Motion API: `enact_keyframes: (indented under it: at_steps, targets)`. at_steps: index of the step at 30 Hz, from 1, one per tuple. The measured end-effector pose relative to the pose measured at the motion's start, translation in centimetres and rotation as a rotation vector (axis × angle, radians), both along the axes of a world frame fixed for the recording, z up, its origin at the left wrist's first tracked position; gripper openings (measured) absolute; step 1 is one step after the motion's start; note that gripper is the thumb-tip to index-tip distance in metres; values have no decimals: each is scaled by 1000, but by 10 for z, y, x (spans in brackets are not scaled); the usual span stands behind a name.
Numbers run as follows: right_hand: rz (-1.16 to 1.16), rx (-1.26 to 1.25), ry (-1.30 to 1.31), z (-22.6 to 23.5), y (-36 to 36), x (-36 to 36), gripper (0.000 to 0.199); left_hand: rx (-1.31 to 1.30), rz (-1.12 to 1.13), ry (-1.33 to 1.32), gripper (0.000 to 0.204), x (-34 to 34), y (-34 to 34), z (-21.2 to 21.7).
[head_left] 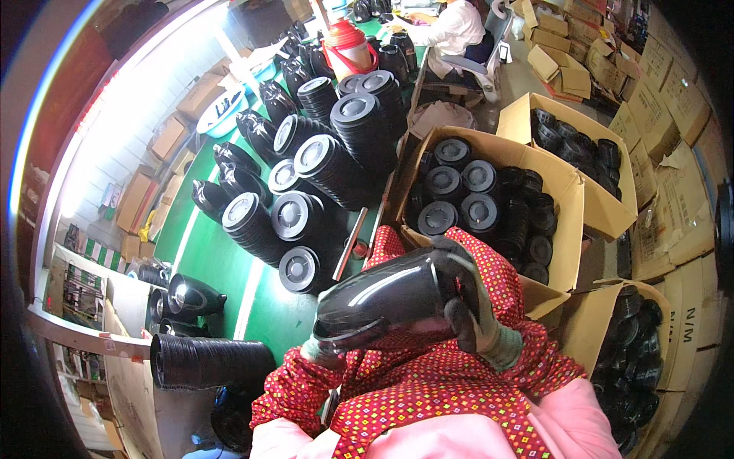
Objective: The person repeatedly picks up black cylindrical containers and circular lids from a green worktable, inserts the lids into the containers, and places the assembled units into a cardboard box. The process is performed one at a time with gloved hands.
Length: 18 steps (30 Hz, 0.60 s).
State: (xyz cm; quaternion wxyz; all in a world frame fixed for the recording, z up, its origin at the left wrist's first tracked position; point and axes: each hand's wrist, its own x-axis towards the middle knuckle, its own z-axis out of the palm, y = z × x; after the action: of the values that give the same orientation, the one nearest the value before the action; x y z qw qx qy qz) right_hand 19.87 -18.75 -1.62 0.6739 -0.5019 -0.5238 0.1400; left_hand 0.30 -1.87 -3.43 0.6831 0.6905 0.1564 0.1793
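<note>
Both my hands wear gloves with black fingers and grey-green cuffs. Between them, in front of my chest, a glossy black jug-shaped shell (390, 294) lies tilted on its side. My left hand (330, 346) grips its lower left end, with fingers partly hidden by the shell. Wrapped round its right end, my right hand (475, 302) has the thumb below and the fingers above. Just beyond the shell, on the green table (191, 252), stand stacks of round black lids (298, 269). Several similar dark shells in plastic bags (237, 180) line up behind those stacks.
Open cardboard boxes (569, 229) of round black parts stand at my right. A stack of black rings (210, 361) lies on its side at the left. Farther off are a red-and-white bucket (350, 50), a blue basin (223, 113) and a seated person in white (457, 30).
</note>
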Motion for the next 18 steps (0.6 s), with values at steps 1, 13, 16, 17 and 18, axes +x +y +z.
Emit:
enact_keyframes:
  at_steps: [1,13,16,17,18]
  targets:
    - [-37,-5,96,-2,1,-4,57,74,45,4,42,-3,7,1]
    - [185,-459,826,-45,-2,27,53,1016,104,229,31,23,32,77]
    - [296,-550,778,-35,1,40,48,1228,19,170,44,37,14,93]
    - [312,-544,678,-32,5,44,46,1267,-12,174,51,37,9,100]
    - [263,-603,644,-28,13,47,44,1289,8,91,58,37,2,96]
